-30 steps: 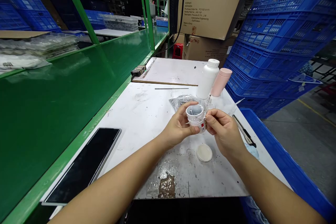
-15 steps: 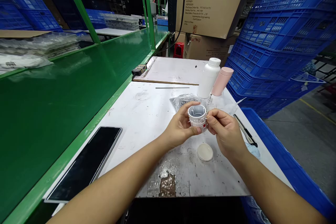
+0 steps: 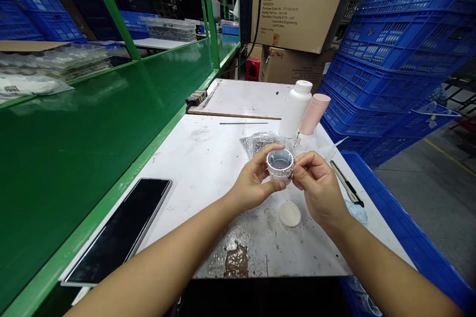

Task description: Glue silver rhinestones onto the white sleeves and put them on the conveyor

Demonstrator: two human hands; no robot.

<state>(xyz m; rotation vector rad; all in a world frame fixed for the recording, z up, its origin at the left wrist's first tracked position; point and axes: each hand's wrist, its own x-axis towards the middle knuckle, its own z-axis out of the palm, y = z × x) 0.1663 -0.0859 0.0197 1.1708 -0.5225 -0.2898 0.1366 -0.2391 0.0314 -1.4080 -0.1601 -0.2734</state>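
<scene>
A small white round cup (image 3: 280,172) with a grey inside and tiny studs around its outer wall is raised above the table. My left hand (image 3: 256,181) grips it from the left, thumb at the front and fingers behind. My right hand (image 3: 316,181) is closed in a pinch at the cup's right side; whatever lies between its fingertips is too small to make out. Below the cup, a round off-white disc (image 3: 289,214) rests on the table. A clear plastic bag of small dark parts (image 3: 260,142) lies behind my left hand.
A white bottle (image 3: 295,109) and a pink bottle (image 3: 315,114) stand at the back right. A utility knife (image 3: 347,185) lies along the right edge. At the left is a dark-screened phone (image 3: 121,230). Blue crates (image 3: 397,69) are stacked beyond the table, and a green conveyor (image 3: 85,143) runs alongside.
The cup has turned slightly, so the red mark on its wall now shows less. Both hands keep their hold in nearly the same place; the view has shifted a little.
</scene>
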